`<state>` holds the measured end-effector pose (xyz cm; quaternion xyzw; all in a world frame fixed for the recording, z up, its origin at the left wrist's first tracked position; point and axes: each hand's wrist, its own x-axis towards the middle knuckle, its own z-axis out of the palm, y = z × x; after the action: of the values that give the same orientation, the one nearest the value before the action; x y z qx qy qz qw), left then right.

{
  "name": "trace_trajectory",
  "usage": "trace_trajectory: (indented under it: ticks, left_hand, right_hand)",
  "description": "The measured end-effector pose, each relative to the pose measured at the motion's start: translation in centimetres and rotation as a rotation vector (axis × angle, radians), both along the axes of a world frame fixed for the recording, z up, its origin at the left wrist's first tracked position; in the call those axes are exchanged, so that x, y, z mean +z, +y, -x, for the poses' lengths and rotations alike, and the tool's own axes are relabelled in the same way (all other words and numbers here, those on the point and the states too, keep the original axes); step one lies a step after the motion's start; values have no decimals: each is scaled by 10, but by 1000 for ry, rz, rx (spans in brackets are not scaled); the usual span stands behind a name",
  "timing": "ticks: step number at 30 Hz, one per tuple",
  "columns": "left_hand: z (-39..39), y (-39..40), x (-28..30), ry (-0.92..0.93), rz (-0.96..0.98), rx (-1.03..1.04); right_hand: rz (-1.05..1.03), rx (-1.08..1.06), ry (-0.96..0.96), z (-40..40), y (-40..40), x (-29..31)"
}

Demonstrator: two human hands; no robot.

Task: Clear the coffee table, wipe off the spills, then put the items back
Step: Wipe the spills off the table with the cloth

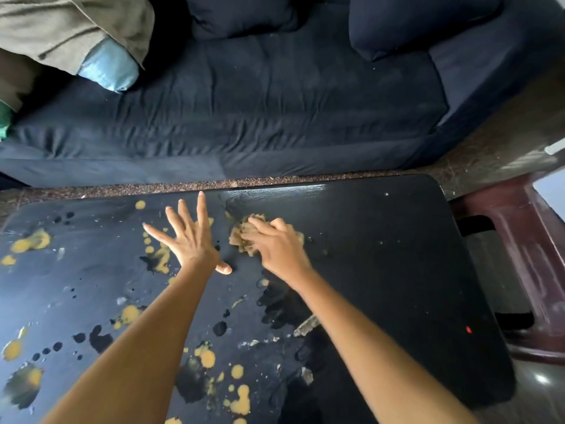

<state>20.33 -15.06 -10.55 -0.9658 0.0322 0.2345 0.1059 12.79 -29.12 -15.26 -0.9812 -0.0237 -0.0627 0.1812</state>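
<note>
1. Dark blue fabric sofa (244,117) fills the upper frame; below it lies the black glossy table (397,270), with yellow spills (30,243) at left.
2. Left hand (189,240), fingers spread, presses flat, probably for support.
3. Right hand (275,246) grips the crumpled beige cloth (241,237) at centre, likely wiping.

We see the desk (397,255), a black, glossy top with rounded corners, lying lengthwise before us. Its left and near parts are spattered with yellow spills (208,358) and dark wet blotches (99,338), with a few pale crumbs among them; the right part shows only small specks. Near the far edge, at the middle, sits a crumpled tan cloth (244,237), bunched into a wad against the surface, its near side covered by fingers pressing on it. Just left of the cloth lie more yellow drops (162,255) and a dark smear.
</note>
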Motion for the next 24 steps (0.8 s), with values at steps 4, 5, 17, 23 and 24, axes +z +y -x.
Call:
trace_trajectory:
  ticks: [4, 5, 17, 23, 24]
  left_hand:
    - [5, 7, -1, 4, 25, 34]
    - [5, 10, -1, -1, 38, 34]
    - [-12, 58, -9, 31, 275, -50]
    - [-18, 58, -6, 73, 252, -105]
    - [-15, 56, -7, 81, 242, -114]
  right_hand:
    - [-27, -449, 90, 22, -76, -3]
    - [-59, -621, 106, 24, -83, -3]
    - [16, -292, -45, -45, 79, -7]
    - [-36, -719, 137, 3, -30, -6]
    - [-59, -917, 136, 2, -37, -3]
